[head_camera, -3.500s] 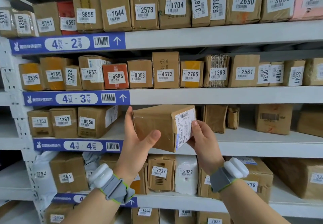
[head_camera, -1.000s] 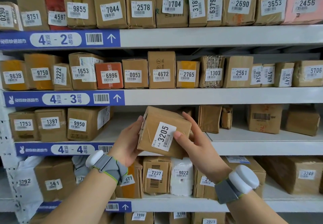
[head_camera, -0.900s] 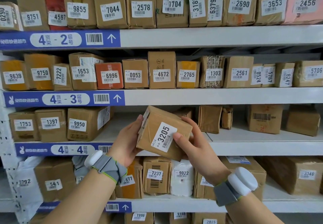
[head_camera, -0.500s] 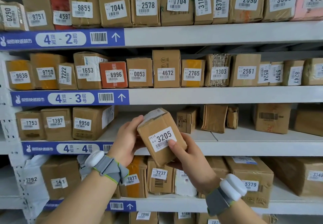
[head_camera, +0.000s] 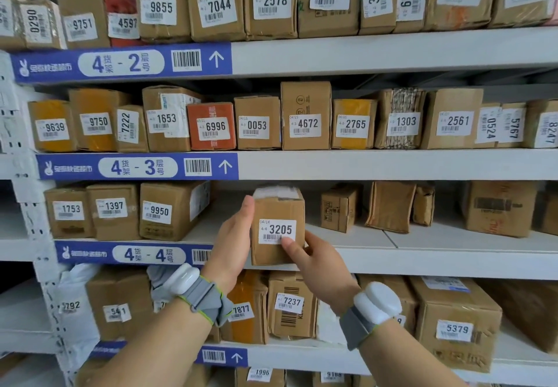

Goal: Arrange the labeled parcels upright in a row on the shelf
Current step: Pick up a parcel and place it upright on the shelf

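Cardboard parcel 3205 [head_camera: 277, 226] was held upright at the shelf [head_camera: 422, 253] edge, clasped between the left hand [head_camera: 234, 244] and right hand [head_camera: 314, 261]. Left of the fingers, three labeled parcels [head_camera: 120, 210] were already rowed; to the right, unlabeled boxes [head_camera: 392, 205] remained unsorted.

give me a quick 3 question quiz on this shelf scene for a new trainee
1. True or false: the held parcel has its label facing the camera.
2. Which labelled parcel stands nearest to its left on the 4-4 shelf? A) 1753 B) 9950 C) 1397
3. Fill in: the held parcel's label reads ____.

Key:
1. True; the left hand and right hand hold it upright.
2. B, parcel 9950.
3. 3205
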